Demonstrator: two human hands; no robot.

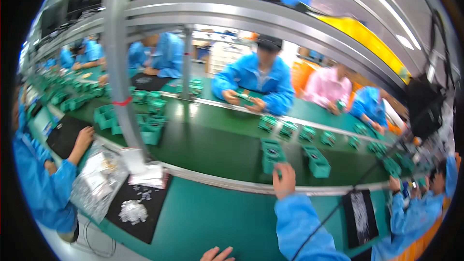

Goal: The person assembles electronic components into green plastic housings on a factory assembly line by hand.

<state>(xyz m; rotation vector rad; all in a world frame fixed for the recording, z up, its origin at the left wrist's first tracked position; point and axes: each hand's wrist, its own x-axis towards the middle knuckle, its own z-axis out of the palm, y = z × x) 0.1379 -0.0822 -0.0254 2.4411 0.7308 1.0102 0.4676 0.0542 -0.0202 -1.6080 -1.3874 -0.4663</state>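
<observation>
My right hand point(284, 181) reaches out over the conveyor belt, its blue sleeve coming in from the lower edge. Its fingers close on the near end of a green tray point(273, 153), which has a dark part inside. Blur hides the exact finger contact. Just to the right lies a second green tray point(316, 161), apart from the hand. Only the fingers of my left hand point(217, 254) show, at the lower edge above the green bench top point(203, 217). They are spread and hold nothing I can see.
A metal post point(121, 63) stands left of centre. Left on the bench are a black mat point(150, 224) with small silvery parts and plastic bags point(99, 176). Several green trays point(152, 128) sit on the belt point(203, 140). Co-workers sit opposite and at both sides. A dark cable point(333, 212) crosses the right side.
</observation>
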